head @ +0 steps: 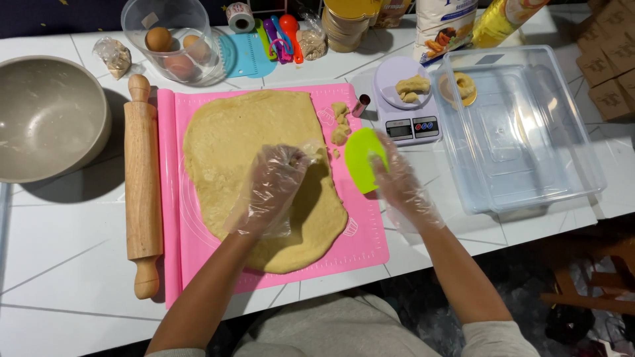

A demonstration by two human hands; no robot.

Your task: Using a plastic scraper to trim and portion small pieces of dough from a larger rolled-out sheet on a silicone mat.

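Cutting and portioning looks like the step in hand: a wide slab of rolled tan dough (258, 175) lies on a pink silicone mat (198, 231) on the white tiled table (59, 264). In clear plastic gloves, the left hand (271, 188) rests on the slab's right edge, its fingers (294, 158) curled and seemingly pinching a bit of dough, though the glove blurs this. The right hand (400, 185) grips a flat lime-green plastic scraper (364, 157), fingers pressed against its right side. By my judgement, the next move calls for a clean cut and a lift toward the small white digital scale (407, 99), which already carries dough pieces. Behind it, at the table's far edge, stand a white paper sack (440, 23) with a coloured picture and a yellow bottle (503, 20); brown cardboard cartons (608, 59) are stacked at far right.
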